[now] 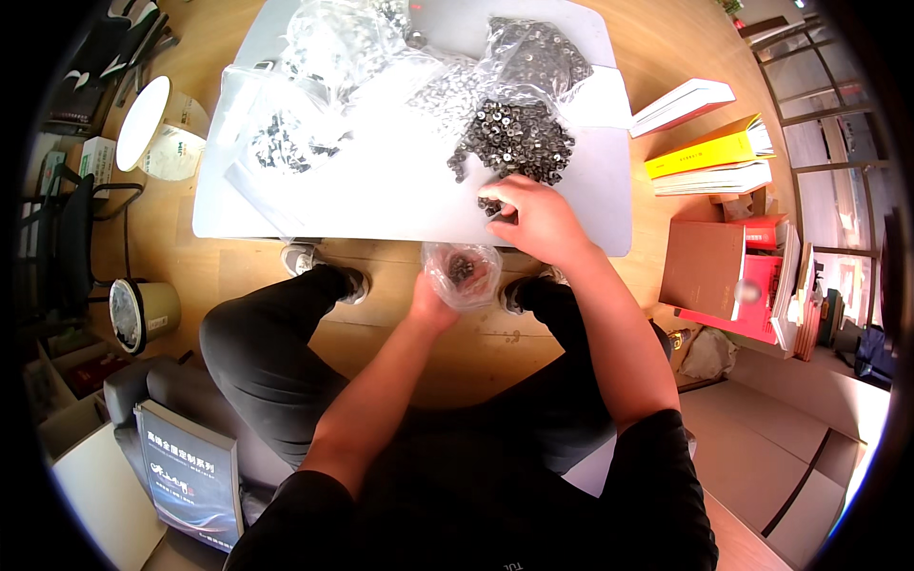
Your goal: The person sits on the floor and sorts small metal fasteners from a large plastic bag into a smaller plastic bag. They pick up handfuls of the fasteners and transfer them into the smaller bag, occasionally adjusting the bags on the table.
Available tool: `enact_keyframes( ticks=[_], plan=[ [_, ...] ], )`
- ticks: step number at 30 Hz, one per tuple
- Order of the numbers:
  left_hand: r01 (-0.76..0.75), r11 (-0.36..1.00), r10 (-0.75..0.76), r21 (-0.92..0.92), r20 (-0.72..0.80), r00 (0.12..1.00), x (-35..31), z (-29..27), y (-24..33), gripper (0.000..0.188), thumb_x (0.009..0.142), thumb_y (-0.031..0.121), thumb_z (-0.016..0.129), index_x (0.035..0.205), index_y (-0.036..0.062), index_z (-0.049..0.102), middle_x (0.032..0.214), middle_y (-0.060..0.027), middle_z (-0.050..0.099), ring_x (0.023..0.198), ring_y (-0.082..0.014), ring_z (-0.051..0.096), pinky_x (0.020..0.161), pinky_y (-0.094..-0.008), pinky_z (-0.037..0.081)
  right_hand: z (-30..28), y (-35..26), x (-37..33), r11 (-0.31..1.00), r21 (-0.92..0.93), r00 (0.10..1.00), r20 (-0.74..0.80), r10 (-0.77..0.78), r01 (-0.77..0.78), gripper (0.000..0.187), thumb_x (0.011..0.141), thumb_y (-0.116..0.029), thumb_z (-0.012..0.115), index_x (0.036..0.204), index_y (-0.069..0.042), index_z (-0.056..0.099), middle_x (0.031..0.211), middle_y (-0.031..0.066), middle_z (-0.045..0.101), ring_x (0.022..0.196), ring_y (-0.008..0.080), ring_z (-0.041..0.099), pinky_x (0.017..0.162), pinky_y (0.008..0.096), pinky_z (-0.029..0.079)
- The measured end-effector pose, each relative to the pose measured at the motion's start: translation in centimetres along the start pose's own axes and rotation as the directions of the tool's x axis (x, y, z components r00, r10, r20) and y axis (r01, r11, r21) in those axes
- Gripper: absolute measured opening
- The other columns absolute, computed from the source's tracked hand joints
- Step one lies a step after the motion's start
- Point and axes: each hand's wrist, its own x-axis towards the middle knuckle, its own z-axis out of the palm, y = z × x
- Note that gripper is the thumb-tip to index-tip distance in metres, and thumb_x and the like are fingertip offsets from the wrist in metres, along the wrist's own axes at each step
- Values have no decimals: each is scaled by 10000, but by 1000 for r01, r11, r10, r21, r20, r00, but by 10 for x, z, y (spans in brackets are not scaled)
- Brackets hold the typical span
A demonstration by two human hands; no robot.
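Observation:
My left hand (433, 303) holds a clear plastic bag (484, 287) below the near edge of the white table (400, 211). A small clump of dark metal fittings lies inside the bag. Over the table's near edge, my right hand (541, 221) has its fingers and thumb curled around a few small metal fittings (488, 206). Just beyond it spreads a loose pile of small round fittings (519, 141), dark with some pale faces. What the right palm covers is hidden.
Clear bags of fittings (533, 55) lie across the far side of the table, and another bag (286, 143) rests at the left. Books and binders (709, 152) stand to the right. A bin (143, 314) and a round white-topped drum (145, 124) are at the left.

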Motion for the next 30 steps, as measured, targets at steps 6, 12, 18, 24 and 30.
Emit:
enact_keyframes(
  ticks=[6,12,18,24,30],
  plan=[
    [-13,1000,13,8,40,999,-2,1,5,383,1120,368,473,1305,71,631,1239,-133,666,1150,-335,662,985,-567,577,20,-8,-2,990,-84,992,70,-108,113,360,865,-70,808,1220,-83,753,1138,100,723,899,250,755,801,381,607],
    [22,998,-19,-64,47,999,-4,7,8,371,1112,354,491,1298,70,640,1270,-135,666,1152,-311,663,999,-525,579,13,-19,-11,984,179,982,184,-38,4,323,879,-86,826,1197,-94,767,1097,100,754,902,233,767,800,369,615],
    [9,999,-8,-45,21,1000,-2,4,5,288,1096,366,569,1182,112,675,1142,-75,693,1037,-265,682,900,-446,604,-6,5,6,988,-93,953,-290,94,-125,412,865,-144,825,1265,-142,728,1210,54,715,978,218,756,835,356,603],
    [-5,999,5,-38,9,1000,-6,7,4,275,1093,360,581,1149,109,679,1099,-88,688,992,-276,669,901,-448,603,3,12,8,970,-217,949,-312,40,-112,337,856,-159,815,1187,-129,763,1136,62,713,960,234,749,848,375,595],
    [-14,1000,16,-27,81,997,-4,2,5,270,1103,345,569,1162,103,673,1133,-82,682,1037,-275,664,922,-457,602,8,14,11,962,-264,947,-322,-14,-76,285,851,-141,818,1133,-123,776,1042,71,721,901,253,737,819,383,587]
  ],
)
